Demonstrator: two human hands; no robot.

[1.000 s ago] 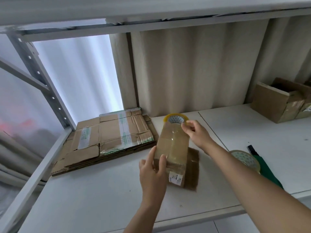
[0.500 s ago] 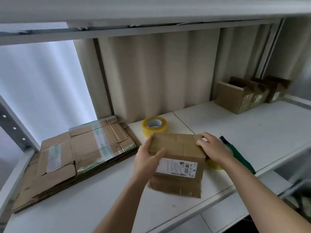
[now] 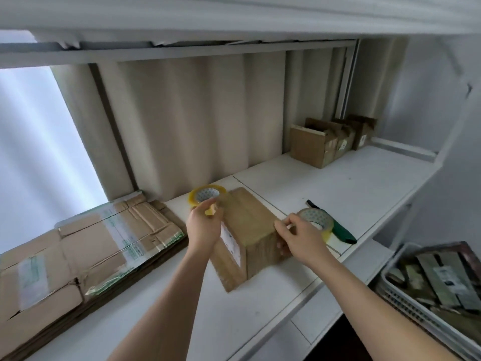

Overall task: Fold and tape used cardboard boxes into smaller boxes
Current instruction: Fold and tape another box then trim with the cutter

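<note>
A small brown cardboard box (image 3: pixel 250 222) with a white label on its left face stands on the white shelf (image 3: pixel 351 188). My right hand (image 3: pixel 299 237) grips its top right edge, thumb on top and fingers down the right side. My left hand (image 3: pixel 204 225) is at the box's far left corner and pinches the near rim of a yellowish tape roll (image 3: pixel 207 195). A second tape roll (image 3: pixel 316 218) lies just behind my right hand.
A stack of flattened cardboard (image 3: pixel 91 246) lies on the shelf at the left. A green-handled cutter (image 3: pixel 339 230) lies right of the second roll. Small finished boxes (image 3: pixel 315 148) stand at the back right. A white basket of cardboard scraps (image 3: pixel 406 306) sits lower right. Another shelf hangs overhead.
My left hand left the box's side and took hold of the tape roll behind it. The box has turned so its label faces left. My right hand stays on the right edge.
</note>
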